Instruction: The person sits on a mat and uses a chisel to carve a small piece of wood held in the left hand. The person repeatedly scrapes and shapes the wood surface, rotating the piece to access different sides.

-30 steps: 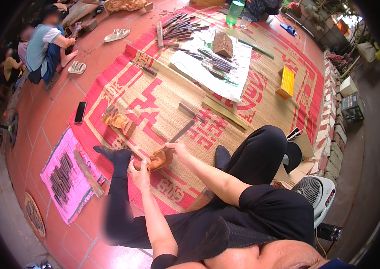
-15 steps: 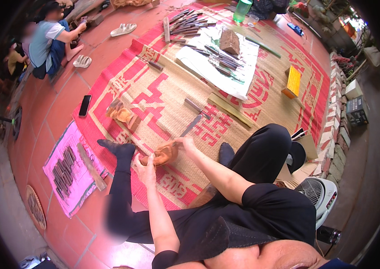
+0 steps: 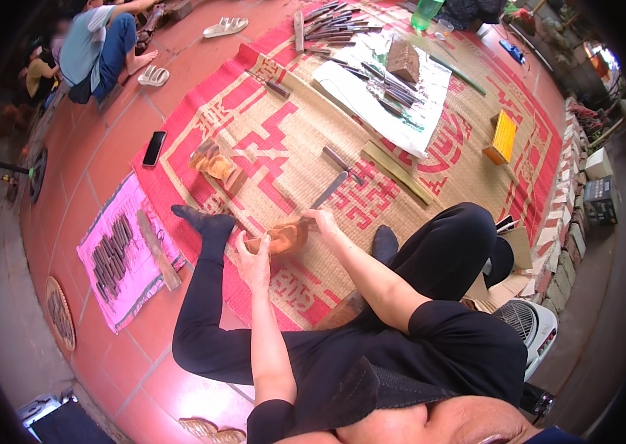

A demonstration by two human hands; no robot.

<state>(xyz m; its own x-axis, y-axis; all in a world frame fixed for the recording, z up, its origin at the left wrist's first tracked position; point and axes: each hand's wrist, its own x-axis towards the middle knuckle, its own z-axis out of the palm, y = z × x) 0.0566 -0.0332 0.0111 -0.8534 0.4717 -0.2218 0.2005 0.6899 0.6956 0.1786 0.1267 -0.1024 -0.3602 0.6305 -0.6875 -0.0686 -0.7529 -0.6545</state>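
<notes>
A reddish-brown carved wooden piece is held over the mat between my two hands. My left hand grips its left end, thumb and fingers closed on it. At the opposite end, my right hand has its fingers closed against the wood; a small tool among them cannot be made out. Just beyond the right hand lies a flat metal blade. Farther out is a dark-handled chisel. A second, lighter carving rests on the mat beyond my left foot.
Several chisels and a wooden stick lie on a pink cloth at left. A phone, a bamboo strip and a yellow block are around. More chisels lie far off. A fan stands right; a person squats far left.
The whole view has shifted, so the mat and its contents appear farther right and higher. Both hands still hold the carved piece in much the same way.
</notes>
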